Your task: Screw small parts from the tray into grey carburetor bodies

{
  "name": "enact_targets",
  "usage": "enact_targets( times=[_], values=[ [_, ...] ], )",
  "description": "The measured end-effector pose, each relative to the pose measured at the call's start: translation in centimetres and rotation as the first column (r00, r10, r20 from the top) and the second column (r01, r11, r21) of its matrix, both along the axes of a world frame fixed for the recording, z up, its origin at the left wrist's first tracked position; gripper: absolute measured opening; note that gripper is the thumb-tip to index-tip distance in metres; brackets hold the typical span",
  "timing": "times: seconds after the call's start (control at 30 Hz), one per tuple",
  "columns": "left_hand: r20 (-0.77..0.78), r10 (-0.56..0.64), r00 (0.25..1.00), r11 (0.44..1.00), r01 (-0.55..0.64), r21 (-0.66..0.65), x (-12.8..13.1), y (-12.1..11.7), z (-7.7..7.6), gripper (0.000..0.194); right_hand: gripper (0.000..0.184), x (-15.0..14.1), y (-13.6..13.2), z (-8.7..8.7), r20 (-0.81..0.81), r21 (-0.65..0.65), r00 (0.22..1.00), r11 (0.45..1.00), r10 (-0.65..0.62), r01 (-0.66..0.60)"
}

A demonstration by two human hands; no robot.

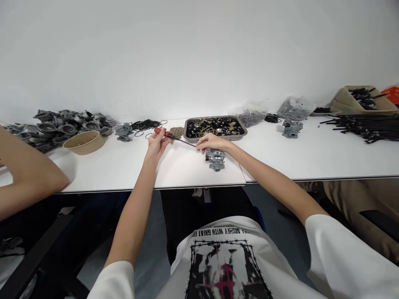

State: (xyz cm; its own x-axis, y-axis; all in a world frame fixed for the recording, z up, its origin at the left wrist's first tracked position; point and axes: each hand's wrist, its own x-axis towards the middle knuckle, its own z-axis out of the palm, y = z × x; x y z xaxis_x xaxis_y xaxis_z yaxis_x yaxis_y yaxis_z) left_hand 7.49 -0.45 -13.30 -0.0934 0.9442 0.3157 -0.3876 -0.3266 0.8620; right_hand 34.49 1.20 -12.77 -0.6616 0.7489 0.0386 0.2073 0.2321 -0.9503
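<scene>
A screwdriver [164,133] with a red and black handle is gripped in my left hand [158,144], its thin shaft pointing right and slightly down. At the shaft's tip, the fingers of my right hand [209,142] are pinched together; whatever small thing they hold is too small to make out. Just below that hand, a grey metal carburetor body [217,160] stands on the white table, its round opening facing up. Part of its upper edge is hidden by my right hand. Behind my hands lies a metal tray [190,138] of small black and brass-coloured parts.
Left are a pile of grey metal bowls [67,126], a tan tub [84,143], another carburetor body [124,132], black rings [146,124] and small brass parts [177,131]. Right are plastic bags [249,114], a third body [292,128] and black cables [368,126]. Another person's arm [34,174] rests at left.
</scene>
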Motion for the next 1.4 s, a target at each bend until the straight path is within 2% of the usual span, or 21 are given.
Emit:
enact_targets(
  times=[0.3, 0.5, 0.77, 1.1, 1.2, 1.3, 1.4],
  values=[
    [-0.001, -0.006, 1.000, 1.000, 0.006, 0.015, 0.1, 0.1, -0.1, 0.042, 0.009, -0.2, 0.0, 0.1, 0.024, 0.009, 1.000, 1.000, -0.015, 0.014],
    [-0.007, -0.005, 1.000, 1.000, 0.005, 0.017, 0.1, 0.1, -0.1, 0.049, 0.008, -0.2, -0.1, 0.2, 0.012, 0.021, 1.000, 0.999, -0.026, 0.025],
    [-0.022, -0.004, 1.000, 1.000, 0.004, 0.017, 0.2, 0.2, -0.2, 0.043, 0.007, -0.3, -0.4, 0.4, 0.032, 0.033, 0.999, 0.999, -0.042, 0.041],
    [-0.053, -0.109, 0.993, 0.991, 0.112, 0.070, 0.2, -0.2, 0.1, 0.050, 0.005, -0.2, -0.4, 0.6, 0.085, 0.023, 0.994, 0.997, -0.069, 0.067],
    [-0.030, -0.099, 0.995, 0.992, 0.101, 0.071, 0.2, -0.1, 0.0, 0.049, 0.011, -0.3, -0.5, 0.7, 0.075, 0.000, 0.996, 0.999, -0.052, 0.052],
    [0.000, -0.059, 0.998, 0.997, 0.059, 0.059, 0.0, 0.1, -0.2, 0.046, 0.028, 0.4, -0.6, 1.2, 0.080, -0.019, 0.997, 1.000, 0.013, -0.012],
    [0.026, -0.028, 0.999, 0.999, 0.027, 0.042, -0.1, 0.1, -0.3, 0.044, 0.043, 2.7, -0.7, 1.8, 0.146, 0.061, 0.986, 0.994, 0.086, -0.096]
  ],
)
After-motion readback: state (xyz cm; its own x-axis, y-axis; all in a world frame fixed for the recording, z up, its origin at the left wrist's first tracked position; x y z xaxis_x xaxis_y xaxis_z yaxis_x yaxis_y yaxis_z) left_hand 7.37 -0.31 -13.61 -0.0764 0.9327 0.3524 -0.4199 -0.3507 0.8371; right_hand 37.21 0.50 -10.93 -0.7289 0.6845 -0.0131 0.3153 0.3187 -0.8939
